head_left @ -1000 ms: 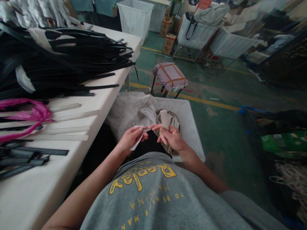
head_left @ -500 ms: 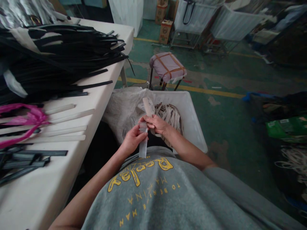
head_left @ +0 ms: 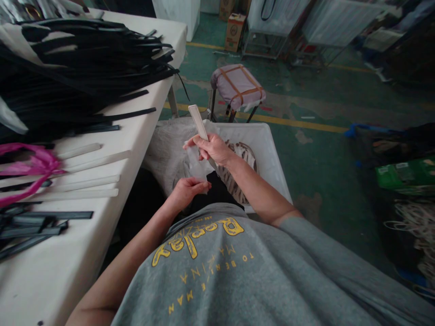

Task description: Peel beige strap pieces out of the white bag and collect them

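- 2 bare hands hold the work: thumb and forefinger of the left hand (head_left: 186,190) are pinched together on the lower end of a clear plastic piece (head_left: 196,166).
- The right hand (head_left: 217,148) has its thumb and fingers clamped on a pale strip (head_left: 197,121), which points toward 11 o'clock above the knuckles; its fingertips also touch the plastic's upper end.
- From the hands, at 3 o'clock, a white bin (head_left: 268,136) holds curled strips (head_left: 248,156), partly hidden by the right forearm.
- At 10 o'clock, just beside the hands, lies a crumpled sack (head_left: 163,142).
- At 9 o'clock stands a white table (head_left: 78,262); on it lie 4 pale bands (head_left: 91,160), a pink tie (head_left: 44,163) around their far part.
- Farther on the table, at 10 o'clock, a big heap of black strips (head_left: 91,68); at 8 o'clock, short black pieces (head_left: 34,224).
- At 1 o'clock, beyond the bin, a padded stool (head_left: 239,86).
- Well apart, toward 3 o'clock, a green packet (head_left: 404,174) near tangled cord (head_left: 414,226).
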Tool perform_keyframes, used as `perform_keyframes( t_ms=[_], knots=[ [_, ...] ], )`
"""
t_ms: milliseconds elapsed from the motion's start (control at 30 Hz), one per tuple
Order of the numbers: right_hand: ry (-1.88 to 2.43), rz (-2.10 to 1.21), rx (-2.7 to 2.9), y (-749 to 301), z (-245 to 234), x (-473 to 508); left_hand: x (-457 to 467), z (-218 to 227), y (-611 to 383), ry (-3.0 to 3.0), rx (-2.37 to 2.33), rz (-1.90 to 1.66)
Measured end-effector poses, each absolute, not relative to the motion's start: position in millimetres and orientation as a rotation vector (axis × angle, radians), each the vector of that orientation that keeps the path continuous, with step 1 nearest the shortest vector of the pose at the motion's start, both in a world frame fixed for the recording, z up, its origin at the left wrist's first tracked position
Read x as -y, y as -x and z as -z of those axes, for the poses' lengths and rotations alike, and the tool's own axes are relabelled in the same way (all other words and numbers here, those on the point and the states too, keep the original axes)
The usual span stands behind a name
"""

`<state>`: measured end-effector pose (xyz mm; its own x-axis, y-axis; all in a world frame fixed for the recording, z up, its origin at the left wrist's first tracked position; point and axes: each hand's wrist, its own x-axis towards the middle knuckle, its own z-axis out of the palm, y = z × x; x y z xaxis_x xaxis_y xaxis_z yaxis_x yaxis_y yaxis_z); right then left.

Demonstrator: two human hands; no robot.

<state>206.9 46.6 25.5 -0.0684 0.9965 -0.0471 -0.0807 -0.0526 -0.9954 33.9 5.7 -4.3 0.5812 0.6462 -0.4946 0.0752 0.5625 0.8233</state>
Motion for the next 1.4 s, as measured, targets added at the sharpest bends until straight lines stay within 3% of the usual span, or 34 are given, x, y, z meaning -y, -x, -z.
perform_keyframes(
  t_ms=[233, 467, 633, 967, 1233, 1400],
  knots=[
    [1.323, -1.183, 1.209, -227.5, -12.6, -5.6, -21.4, 7.4, -36.7, -0.571, -0.902, -0.577],
    [1.594, -1.525, 1.361, -215.9, -11.8, 72.5, -28.5, 2.3, -40.8, -0.253, -0.933, -0.662],
    [1.635, -1.476, 1.570, -191.8, -14.8, 87.4, -29.0, -2.9, -42.4, -0.155, -0.925, -0.660],
    [1.700, -1.541, 1.502, -183.4, 0.1, 78.5, -21.1, -0.8, -43.1, -0.196, -0.890, -0.677],
    [1.533, -1.638, 1.204, -187.9, 20.9, 78.9, 0.7, 11.6, -56.7, -0.452, -0.844, -0.595],
    [1.406, -1.528, 1.119, -202.0, 15.7, 92.5, 0.3, -0.4, -71.7, -0.644, -0.785, -0.514]
  ],
)
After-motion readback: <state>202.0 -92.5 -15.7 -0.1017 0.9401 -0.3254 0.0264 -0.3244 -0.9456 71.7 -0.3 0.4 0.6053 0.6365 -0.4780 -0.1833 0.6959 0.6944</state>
